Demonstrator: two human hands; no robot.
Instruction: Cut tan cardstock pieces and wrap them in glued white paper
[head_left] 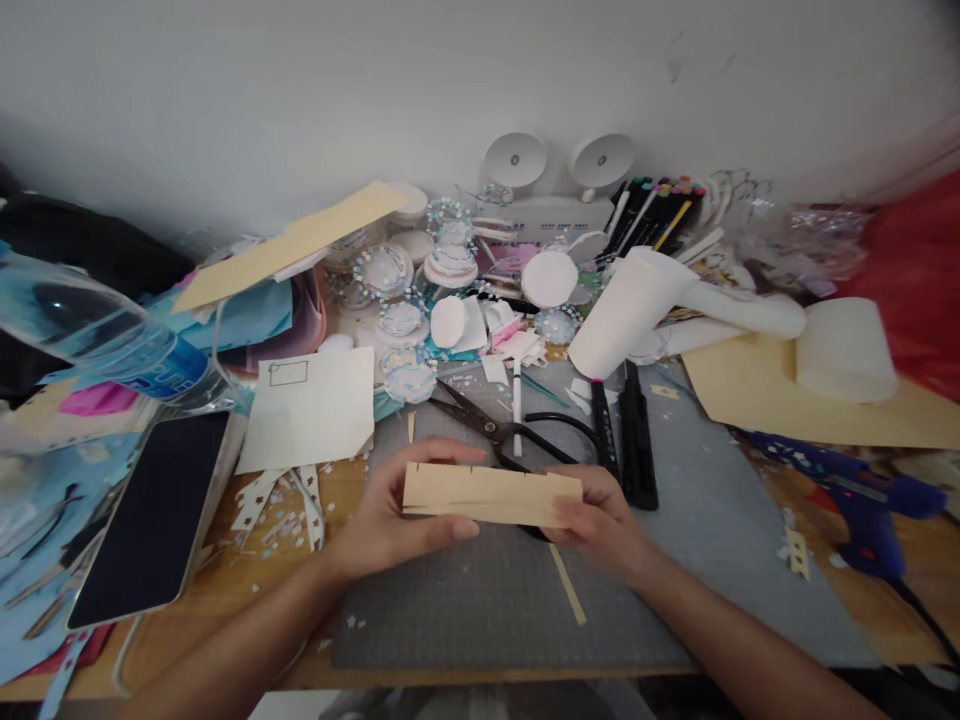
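Note:
A tan paper strip (487,493) with small dark marks along its upper edge is held level above the grey cutting mat (465,610). My left hand (409,510) is closed on its left end, thumb in front and fingers behind. At the right end my right hand (600,515) pinches the same strip. Black-handled scissors (491,428) lie open just behind the strip, partly hidden by it. A thin tan offcut (568,585) rests on the mat below my right hand.
A phone (157,510) and a water bottle (135,340) are at the left. White paper (315,410) lies beside the mat. Black cutter (636,440) and blue glue gun (862,500) are on the right. Round white decorations (550,278) crowd the back.

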